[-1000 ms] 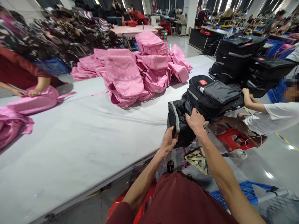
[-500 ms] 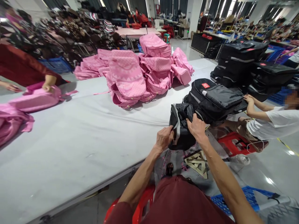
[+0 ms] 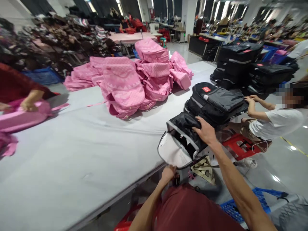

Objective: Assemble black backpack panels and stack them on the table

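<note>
At the near edge of the long grey cloth-covered table [image 3: 72, 154], the person's right hand [image 3: 204, 131] lies spread flat on top of a small black fabric backpack [image 3: 183, 126], pressing it down just where the tabletop ends. The left hand [image 3: 167, 172] sits lower, below the table's edge, pinching the rim of the bag's opened flap with its white lining [image 3: 172, 152], which hangs out over the drop toward the floor. Just beyond the right hand lies a larger black backpack with a red label [image 3: 216, 101], touching the small one; a seated person in a white shirt [image 3: 276, 122] has both hands on its far end. To the left of both hands the grey surface runs wide and bare up to a heap of pink backpacks [image 3: 134, 80]. Below the hands, between table and knees, stand a red plastic stool [image 3: 239, 146] and a blue plastic crate [image 3: 255, 199], leaving little floor.
</note>
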Action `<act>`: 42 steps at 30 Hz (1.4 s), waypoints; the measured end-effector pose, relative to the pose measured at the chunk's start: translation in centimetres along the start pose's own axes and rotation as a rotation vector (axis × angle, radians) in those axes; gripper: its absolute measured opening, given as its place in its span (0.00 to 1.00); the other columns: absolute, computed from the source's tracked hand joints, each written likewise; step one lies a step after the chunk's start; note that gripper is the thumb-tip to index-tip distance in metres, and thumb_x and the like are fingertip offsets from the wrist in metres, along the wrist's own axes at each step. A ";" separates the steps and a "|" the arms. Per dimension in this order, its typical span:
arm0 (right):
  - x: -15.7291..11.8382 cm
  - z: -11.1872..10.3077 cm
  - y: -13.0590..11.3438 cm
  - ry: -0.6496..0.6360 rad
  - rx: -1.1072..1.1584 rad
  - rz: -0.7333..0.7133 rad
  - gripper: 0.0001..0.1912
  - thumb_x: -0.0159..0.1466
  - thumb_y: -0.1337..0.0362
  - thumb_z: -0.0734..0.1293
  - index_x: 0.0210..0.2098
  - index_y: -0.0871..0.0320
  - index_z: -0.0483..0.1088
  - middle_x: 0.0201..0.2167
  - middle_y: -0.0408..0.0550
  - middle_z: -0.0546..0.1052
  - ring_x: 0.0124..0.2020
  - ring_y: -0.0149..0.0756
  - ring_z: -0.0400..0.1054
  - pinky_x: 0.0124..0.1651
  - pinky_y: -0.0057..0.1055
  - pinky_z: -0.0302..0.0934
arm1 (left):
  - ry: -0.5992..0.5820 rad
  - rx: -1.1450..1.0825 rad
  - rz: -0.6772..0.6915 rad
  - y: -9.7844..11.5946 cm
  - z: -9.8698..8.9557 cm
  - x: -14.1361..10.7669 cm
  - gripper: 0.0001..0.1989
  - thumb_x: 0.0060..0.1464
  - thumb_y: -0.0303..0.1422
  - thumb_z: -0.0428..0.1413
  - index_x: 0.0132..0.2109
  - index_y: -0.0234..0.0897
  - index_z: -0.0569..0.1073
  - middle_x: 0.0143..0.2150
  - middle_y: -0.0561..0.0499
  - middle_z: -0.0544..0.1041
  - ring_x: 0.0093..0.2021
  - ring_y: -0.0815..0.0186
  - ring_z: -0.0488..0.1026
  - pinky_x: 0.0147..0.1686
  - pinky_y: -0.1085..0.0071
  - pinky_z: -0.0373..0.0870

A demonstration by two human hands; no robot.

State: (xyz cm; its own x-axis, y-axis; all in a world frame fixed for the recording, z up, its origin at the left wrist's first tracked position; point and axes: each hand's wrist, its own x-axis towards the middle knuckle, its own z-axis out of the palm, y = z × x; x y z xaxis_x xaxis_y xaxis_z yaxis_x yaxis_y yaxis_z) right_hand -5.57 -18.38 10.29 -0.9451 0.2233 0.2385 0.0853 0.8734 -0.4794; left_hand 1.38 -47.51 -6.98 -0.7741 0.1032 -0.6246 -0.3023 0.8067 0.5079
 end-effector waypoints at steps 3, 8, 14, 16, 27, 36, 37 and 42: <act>-1.5 0.6 -2.5 0.210 0.116 -0.215 0.33 0.73 0.62 0.74 0.74 0.63 0.70 0.69 0.58 0.76 0.69 0.50 0.67 0.77 0.46 0.58 | -0.042 0.345 0.280 1.8 -2.7 -0.2 0.13 0.70 0.29 0.58 0.54 0.28 0.84 0.54 0.28 0.83 0.63 0.34 0.78 0.68 0.41 0.67; -5.4 4.3 -7.0 0.316 -0.087 -0.361 0.52 0.65 0.44 0.82 0.79 0.60 0.65 0.75 0.60 0.70 0.77 0.58 0.57 0.82 0.56 0.45 | -0.045 0.906 0.869 6.1 -6.5 5.4 0.32 0.68 0.37 0.63 0.76 0.37 0.76 0.77 0.35 0.70 0.79 0.38 0.64 0.81 0.37 0.50; -7.7 4.9 -4.0 0.465 -0.182 -0.233 0.38 0.74 0.61 0.73 0.80 0.61 0.62 0.77 0.52 0.68 0.78 0.45 0.58 0.84 0.44 0.44 | -0.129 1.022 0.975 11.4 -5.5 10.2 0.32 0.51 0.29 0.72 0.65 0.37 0.85 0.67 0.36 0.80 0.71 0.39 0.74 0.74 0.46 0.65; -9.1 4.0 -1.4 0.511 -0.184 -0.188 0.36 0.73 0.60 0.74 0.77 0.61 0.66 0.75 0.50 0.71 0.75 0.46 0.62 0.82 0.45 0.50 | -0.145 0.991 1.047 11.4 -3.7 10.2 0.23 0.58 0.28 0.68 0.61 0.37 0.86 0.59 0.38 0.84 0.63 0.42 0.80 0.65 0.49 0.73; -24.4 -2.5 8.3 0.667 -0.456 0.160 0.15 0.85 0.57 0.60 0.61 0.55 0.74 0.49 0.45 0.84 0.50 0.36 0.83 0.49 0.32 0.77 | -0.565 0.905 1.250 7.3 13.6 6.7 0.11 0.52 0.29 0.70 0.44 0.40 0.89 0.39 0.33 0.84 0.46 0.38 0.84 0.48 0.49 0.81; -31.6 -6.0 13.1 0.786 -0.709 0.454 0.12 0.82 0.62 0.60 0.61 0.51 0.71 0.47 0.46 0.85 0.44 0.38 0.85 0.44 0.36 0.77 | -0.276 0.206 2.056 20.2 16.3 0.6 0.23 0.77 0.36 0.53 0.71 0.58 0.80 0.52 0.46 0.87 0.51 0.48 0.86 0.50 0.49 0.82; -31.6 -5.9 14.2 0.776 -0.701 0.463 0.13 0.82 0.63 0.60 0.61 0.51 0.70 0.47 0.46 0.85 0.45 0.38 0.85 0.44 0.35 0.78 | -0.127 0.056 2.062 22.5 16.3 -0.1 0.24 0.75 0.40 0.57 0.74 0.58 0.76 0.58 0.45 0.86 0.58 0.47 0.85 0.58 0.45 0.81; -31.8 -4.9 21.6 0.714 -0.570 0.513 0.15 0.81 0.63 0.59 0.62 0.47 0.71 0.45 0.46 0.85 0.41 0.37 0.85 0.37 0.30 0.79 | 0.043 -0.068 1.913 31.3 20.8 1.0 0.40 0.68 0.55 0.62 0.80 0.44 0.71 0.75 0.39 0.73 0.73 0.41 0.73 0.69 0.43 0.75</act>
State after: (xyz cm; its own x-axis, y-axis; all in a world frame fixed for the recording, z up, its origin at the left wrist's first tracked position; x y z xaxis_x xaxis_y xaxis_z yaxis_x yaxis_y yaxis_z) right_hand 27.93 -4.52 -3.47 -0.3634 0.6666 0.6509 0.7348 0.6346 -0.2396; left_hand 2.77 -10.02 -4.05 -0.0627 0.6835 0.7273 0.8289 -0.3703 0.4194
